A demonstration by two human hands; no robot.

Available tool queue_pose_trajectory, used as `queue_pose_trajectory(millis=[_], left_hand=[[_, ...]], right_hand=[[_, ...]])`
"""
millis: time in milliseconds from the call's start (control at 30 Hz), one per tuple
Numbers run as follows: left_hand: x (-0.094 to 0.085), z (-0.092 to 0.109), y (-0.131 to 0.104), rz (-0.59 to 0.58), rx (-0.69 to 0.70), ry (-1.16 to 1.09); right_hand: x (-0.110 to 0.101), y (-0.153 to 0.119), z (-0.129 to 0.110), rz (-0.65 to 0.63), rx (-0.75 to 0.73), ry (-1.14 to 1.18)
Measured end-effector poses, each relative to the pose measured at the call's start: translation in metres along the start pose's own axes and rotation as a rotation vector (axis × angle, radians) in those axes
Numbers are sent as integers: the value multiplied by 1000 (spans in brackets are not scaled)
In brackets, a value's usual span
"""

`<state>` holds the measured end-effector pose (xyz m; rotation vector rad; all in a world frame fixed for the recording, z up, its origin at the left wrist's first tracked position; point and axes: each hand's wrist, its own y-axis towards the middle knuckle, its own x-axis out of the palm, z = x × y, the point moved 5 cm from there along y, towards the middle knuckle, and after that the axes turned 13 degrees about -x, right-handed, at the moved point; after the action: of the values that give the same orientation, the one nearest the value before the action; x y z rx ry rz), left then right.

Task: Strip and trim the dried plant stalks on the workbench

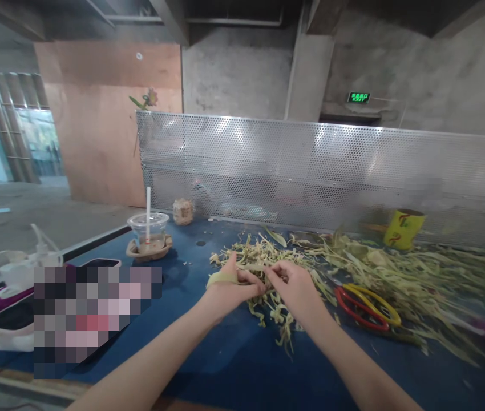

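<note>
My left hand [236, 283] is partly closed, its thumb raised, with a yellow-green band around the base of the thumb. A pale green leaf strip [251, 267] lies between its fingers and my right hand [291, 281]. The right fingers are pinched together at the strip's right end. Beneath both hands spreads a loose pile of curled, pale green plant pieces [283, 317]. Scissors [364, 306] with one red and one yellow handle lie just right of my right hand, among long wilted leaves [379, 260].
A plastic cup with a straw [148, 231] sits in a cardboard holder [157, 252]. Nearby is a twine-like bundle [182, 212]. Phones [9, 315] and a blurred-out patch occupy the left. A yellow cylinder [405, 229] stands back right. A perforated metal panel [246, 154] borders the blue table [208, 348].
</note>
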<state>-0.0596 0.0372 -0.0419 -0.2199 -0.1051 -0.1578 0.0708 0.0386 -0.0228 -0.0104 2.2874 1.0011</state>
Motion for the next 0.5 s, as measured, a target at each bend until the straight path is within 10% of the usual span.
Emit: queue_pose_trajectory(millis=[267, 500], left_hand=[[8, 0, -7, -220, -182, -134], [9, -2, -8, -277, -148, -117]], right_hand=[[-15, -3, -33, -61, -435, -117], [-17, -3, -30, -90, -425, 27]])
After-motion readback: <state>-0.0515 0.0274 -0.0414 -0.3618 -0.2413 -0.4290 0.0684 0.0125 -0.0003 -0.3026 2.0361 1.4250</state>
